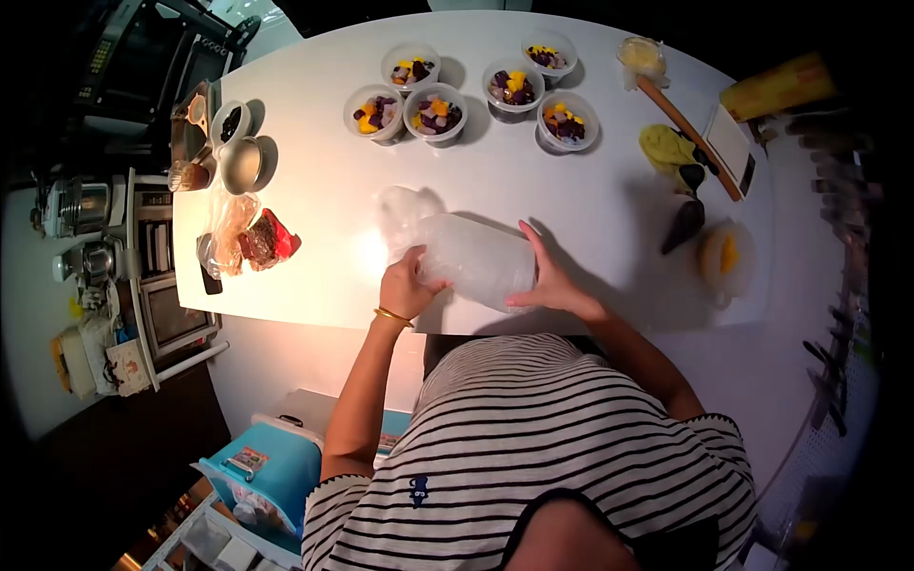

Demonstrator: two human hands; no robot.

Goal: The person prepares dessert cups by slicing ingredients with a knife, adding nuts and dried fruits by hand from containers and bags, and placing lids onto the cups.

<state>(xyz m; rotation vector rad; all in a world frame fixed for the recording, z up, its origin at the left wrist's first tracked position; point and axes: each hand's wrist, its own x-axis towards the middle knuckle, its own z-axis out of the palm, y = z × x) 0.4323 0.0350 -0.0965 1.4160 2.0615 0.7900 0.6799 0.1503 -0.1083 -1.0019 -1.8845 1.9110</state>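
Note:
A cloudy white, plastic-wrapped cylinder lies on its side near the table's front edge. It looks like a bagged stack of clear lids or cups, though the wrapping hides which. Loose film bunches at its far left end. My left hand grips the near left side, thumb pressed against the plastic. At the opposite end my right hand holds it, thumb below and fingers above. Beyond are several clear cups of colourful cubes, among them one cup on the left and another on the right.
On the left stand a metal bowl, a bowl of dark pieces and plastic bags by a red packet. To the right are a wooden stick, a yellow cloth, a dark ladle and a tub with yellow contents.

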